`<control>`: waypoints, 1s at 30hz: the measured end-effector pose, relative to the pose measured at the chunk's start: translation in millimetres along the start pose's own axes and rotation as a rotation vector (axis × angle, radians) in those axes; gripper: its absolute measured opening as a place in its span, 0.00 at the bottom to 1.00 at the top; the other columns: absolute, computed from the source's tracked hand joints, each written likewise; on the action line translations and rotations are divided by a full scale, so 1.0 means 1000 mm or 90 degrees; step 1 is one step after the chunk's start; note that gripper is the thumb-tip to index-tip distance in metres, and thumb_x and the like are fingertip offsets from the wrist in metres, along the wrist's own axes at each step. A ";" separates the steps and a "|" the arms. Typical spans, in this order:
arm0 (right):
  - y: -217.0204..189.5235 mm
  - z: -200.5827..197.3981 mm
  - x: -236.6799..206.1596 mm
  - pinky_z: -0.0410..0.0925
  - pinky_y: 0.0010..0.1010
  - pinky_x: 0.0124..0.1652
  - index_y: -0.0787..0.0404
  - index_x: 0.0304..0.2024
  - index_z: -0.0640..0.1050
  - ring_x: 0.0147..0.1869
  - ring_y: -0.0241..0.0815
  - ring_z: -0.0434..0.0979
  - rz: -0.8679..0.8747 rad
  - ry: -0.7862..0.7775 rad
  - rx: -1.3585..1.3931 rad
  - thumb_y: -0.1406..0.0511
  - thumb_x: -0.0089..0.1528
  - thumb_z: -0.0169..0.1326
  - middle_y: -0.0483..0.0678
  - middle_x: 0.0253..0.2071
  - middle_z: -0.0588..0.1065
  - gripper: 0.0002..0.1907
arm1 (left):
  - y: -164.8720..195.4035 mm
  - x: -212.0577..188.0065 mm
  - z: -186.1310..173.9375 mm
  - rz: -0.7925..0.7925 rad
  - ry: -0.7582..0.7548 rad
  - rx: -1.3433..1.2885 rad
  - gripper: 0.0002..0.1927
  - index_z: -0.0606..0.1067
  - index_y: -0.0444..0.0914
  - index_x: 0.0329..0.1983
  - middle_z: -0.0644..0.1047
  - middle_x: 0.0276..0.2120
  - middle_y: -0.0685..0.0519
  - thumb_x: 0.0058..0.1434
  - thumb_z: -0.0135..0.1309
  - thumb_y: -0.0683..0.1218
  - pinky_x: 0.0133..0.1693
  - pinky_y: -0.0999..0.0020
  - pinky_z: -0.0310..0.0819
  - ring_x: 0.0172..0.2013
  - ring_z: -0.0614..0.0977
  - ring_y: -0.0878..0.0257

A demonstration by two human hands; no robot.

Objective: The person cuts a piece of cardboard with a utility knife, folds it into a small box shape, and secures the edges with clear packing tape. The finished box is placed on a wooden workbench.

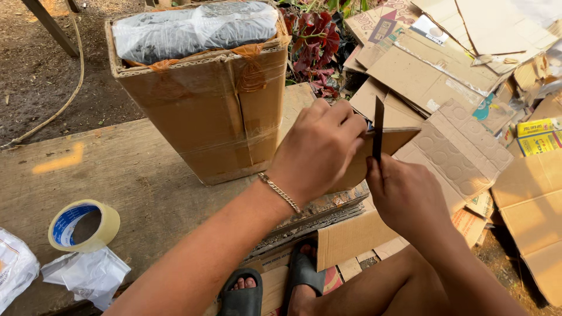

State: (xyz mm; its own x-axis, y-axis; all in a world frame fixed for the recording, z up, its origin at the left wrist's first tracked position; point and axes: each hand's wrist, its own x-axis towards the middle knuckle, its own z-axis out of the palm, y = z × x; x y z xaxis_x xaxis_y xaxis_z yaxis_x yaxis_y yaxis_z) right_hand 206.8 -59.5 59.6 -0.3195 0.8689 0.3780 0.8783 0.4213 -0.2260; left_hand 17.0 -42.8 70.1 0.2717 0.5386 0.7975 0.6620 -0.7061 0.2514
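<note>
Cardboard piece (389, 143), seemingly knife-cut (378, 126)

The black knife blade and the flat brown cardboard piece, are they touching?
Touching. The head view shows the black knife blade crossing the flat brown cardboard piece edge, with no gap.

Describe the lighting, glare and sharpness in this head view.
Head view: daylight, mostly soft shade; a bright sun streak on the wooden board; glare on the plastic wrap atop the cardboard box; top-right cardboard pile washed out; left hand, right hand and blade reasonably sharp.
</note>
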 end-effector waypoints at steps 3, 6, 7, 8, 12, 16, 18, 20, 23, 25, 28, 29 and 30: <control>-0.008 -0.016 -0.012 0.65 0.55 0.30 0.62 0.28 0.74 0.27 0.65 0.73 0.054 -0.019 -0.044 0.60 0.69 0.49 0.60 0.20 0.72 0.16 | 0.011 -0.005 0.002 -0.044 -0.005 0.004 0.09 0.77 0.37 0.39 0.76 0.40 0.49 0.57 0.62 0.43 0.47 0.55 0.71 0.43 0.77 0.49; -0.016 -0.027 -0.016 0.65 0.54 0.31 0.63 0.26 0.73 0.27 0.65 0.73 0.069 0.014 -0.065 0.59 0.70 0.49 0.60 0.22 0.73 0.20 | 0.013 -0.004 0.000 -0.059 -0.014 0.004 0.06 0.77 0.39 0.38 0.76 0.39 0.51 0.59 0.62 0.42 0.48 0.55 0.71 0.43 0.77 0.50; -0.019 -0.028 -0.014 0.65 0.55 0.30 0.63 0.26 0.73 0.28 0.65 0.73 0.048 0.026 -0.068 0.60 0.70 0.49 0.59 0.22 0.73 0.19 | 0.012 -0.003 -0.002 -0.058 -0.019 -0.003 0.05 0.78 0.39 0.37 0.77 0.39 0.52 0.59 0.62 0.42 0.48 0.56 0.71 0.43 0.77 0.51; -0.021 -0.029 -0.011 0.65 0.55 0.30 0.63 0.27 0.73 0.28 0.66 0.74 0.027 0.041 -0.071 0.60 0.69 0.49 0.59 0.23 0.74 0.18 | 0.011 -0.003 -0.003 -0.059 -0.019 -0.003 0.05 0.78 0.39 0.38 0.77 0.39 0.52 0.59 0.62 0.42 0.48 0.55 0.70 0.43 0.77 0.51; -0.020 -0.040 0.007 0.66 0.54 0.32 0.62 0.26 0.75 0.30 0.65 0.74 0.011 -0.029 0.012 0.61 0.68 0.48 0.60 0.24 0.74 0.17 | 0.005 0.001 -0.005 -0.051 -0.050 -0.026 0.06 0.78 0.39 0.39 0.77 0.39 0.52 0.60 0.62 0.41 0.48 0.56 0.70 0.43 0.78 0.53; -0.017 -0.050 0.032 0.66 0.55 0.35 0.59 0.27 0.77 0.31 0.65 0.74 0.038 -0.085 0.010 0.59 0.68 0.47 0.59 0.24 0.75 0.18 | 0.006 0.000 -0.003 -0.033 -0.049 -0.017 0.05 0.79 0.40 0.36 0.77 0.37 0.51 0.57 0.62 0.40 0.45 0.54 0.70 0.42 0.77 0.49; -0.018 -0.047 0.039 0.66 0.55 0.35 0.59 0.27 0.78 0.32 0.64 0.75 0.041 -0.109 0.008 0.58 0.67 0.47 0.59 0.24 0.75 0.17 | 0.004 0.001 -0.002 -0.046 -0.057 -0.003 0.06 0.79 0.39 0.37 0.77 0.38 0.50 0.58 0.62 0.40 0.45 0.54 0.70 0.42 0.77 0.48; -0.021 -0.039 0.041 0.65 0.55 0.34 0.60 0.30 0.77 0.31 0.65 0.74 0.039 -0.066 0.057 0.59 0.68 0.47 0.59 0.24 0.75 0.16 | -0.004 0.004 -0.006 -0.068 -0.059 -0.011 0.06 0.78 0.39 0.38 0.77 0.38 0.48 0.58 0.62 0.41 0.45 0.54 0.71 0.42 0.77 0.47; -0.022 -0.023 0.035 0.65 0.54 0.32 0.64 0.34 0.74 0.31 0.65 0.74 -0.023 0.038 0.108 0.63 0.69 0.47 0.60 0.25 0.75 0.12 | -0.016 0.010 -0.006 -0.041 -0.052 -0.033 0.07 0.78 0.38 0.38 0.77 0.38 0.46 0.57 0.63 0.42 0.46 0.53 0.71 0.43 0.77 0.46; -0.021 -0.012 0.035 0.65 0.53 0.31 0.66 0.34 0.73 0.31 0.65 0.74 -0.058 0.086 0.132 0.65 0.68 0.48 0.60 0.26 0.74 0.11 | -0.022 0.012 -0.004 -0.030 -0.041 -0.062 0.08 0.77 0.38 0.39 0.77 0.38 0.47 0.58 0.62 0.41 0.47 0.53 0.71 0.43 0.77 0.46; -0.014 -0.003 0.030 0.65 0.52 0.29 0.66 0.33 0.73 0.28 0.65 0.73 -0.011 0.072 0.150 0.65 0.67 0.49 0.61 0.23 0.73 0.10 | -0.024 0.011 -0.001 -0.042 -0.058 -0.104 0.07 0.77 0.38 0.37 0.76 0.36 0.47 0.58 0.63 0.41 0.46 0.54 0.72 0.42 0.77 0.47; -0.011 -0.001 0.028 0.65 0.51 0.28 0.66 0.32 0.73 0.27 0.66 0.73 0.025 0.054 0.157 0.65 0.67 0.49 0.62 0.22 0.72 0.11 | -0.024 0.010 0.000 -0.054 -0.065 -0.115 0.07 0.77 0.38 0.37 0.76 0.35 0.47 0.58 0.63 0.41 0.46 0.54 0.71 0.41 0.77 0.47; -0.008 0.001 0.026 0.65 0.51 0.27 0.65 0.32 0.74 0.26 0.66 0.73 0.066 0.034 0.161 0.64 0.67 0.49 0.62 0.20 0.71 0.11 | -0.023 0.010 0.001 -0.052 -0.061 -0.117 0.06 0.76 0.38 0.36 0.75 0.35 0.47 0.58 0.63 0.40 0.46 0.54 0.71 0.41 0.77 0.47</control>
State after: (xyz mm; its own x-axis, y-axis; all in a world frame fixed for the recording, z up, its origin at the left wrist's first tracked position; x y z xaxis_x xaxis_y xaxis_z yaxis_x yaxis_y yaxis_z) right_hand 191.3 -40.1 69.8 -0.2078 0.8987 0.3861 0.7865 0.3882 -0.4803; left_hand 5.1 -20.6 71.3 0.2928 0.6325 0.7170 0.5487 -0.7253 0.4157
